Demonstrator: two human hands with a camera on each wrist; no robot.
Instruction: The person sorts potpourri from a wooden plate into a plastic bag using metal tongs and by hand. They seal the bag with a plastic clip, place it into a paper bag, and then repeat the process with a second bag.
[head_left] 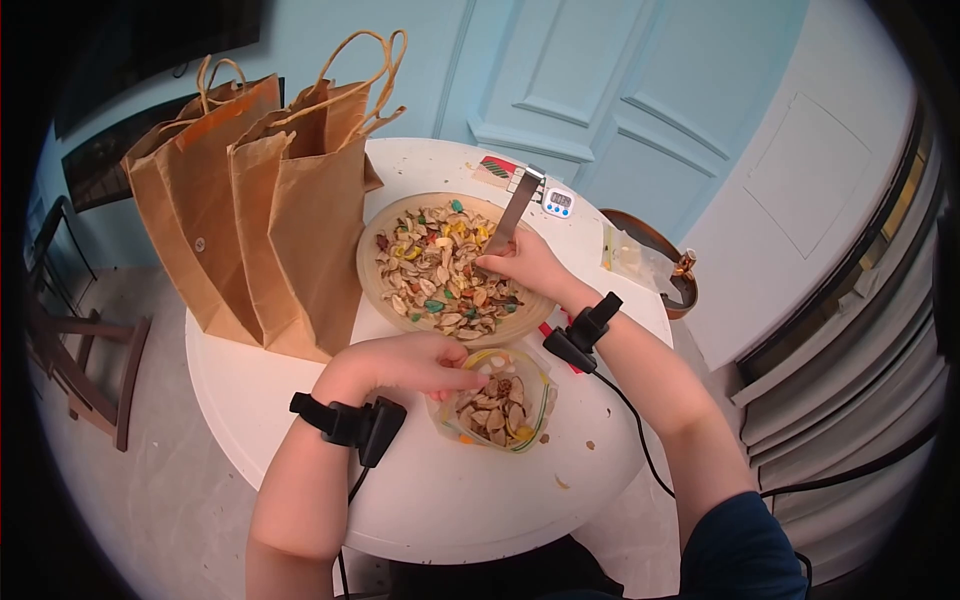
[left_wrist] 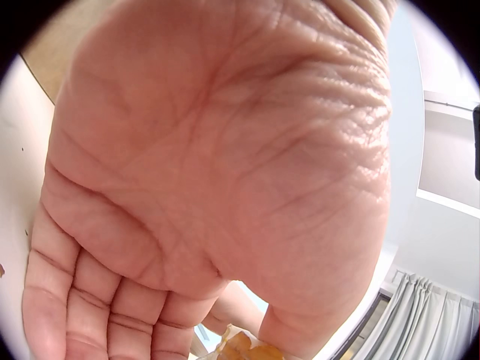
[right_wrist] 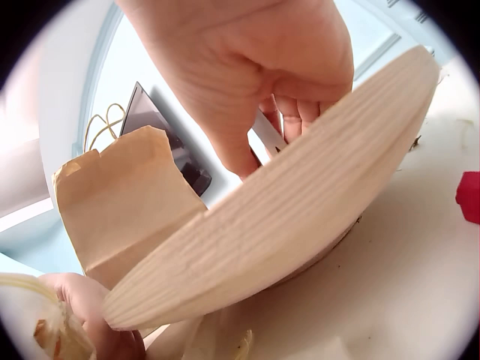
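My right hand (head_left: 525, 265) grips a flat metal utensil (head_left: 513, 212) with a bent upper end, like tongs. Its lower end is hidden among the dried petals (head_left: 430, 250), a potpourri with green, yellow and red bits, in a wide, shallow wooden bowl (head_left: 375, 285). That bowl's ribbed outside fills the middle of the right wrist view. Nearer the body, my left hand (head_left: 415, 365) pinches the rim of a clear zip bag (head_left: 548, 395), which stands open with petals and a small cone inside. In the left wrist view the palm covers most of the bag.
Two brown paper bags (head_left: 310, 220) stand at the table's left. Behind the bowl are a small white timer (head_left: 558, 203) and a red card (head_left: 497, 168). A clear plastic packet (head_left: 635, 258) lies at the right edge. Loose petals dot the white tabletop (head_left: 430, 510).
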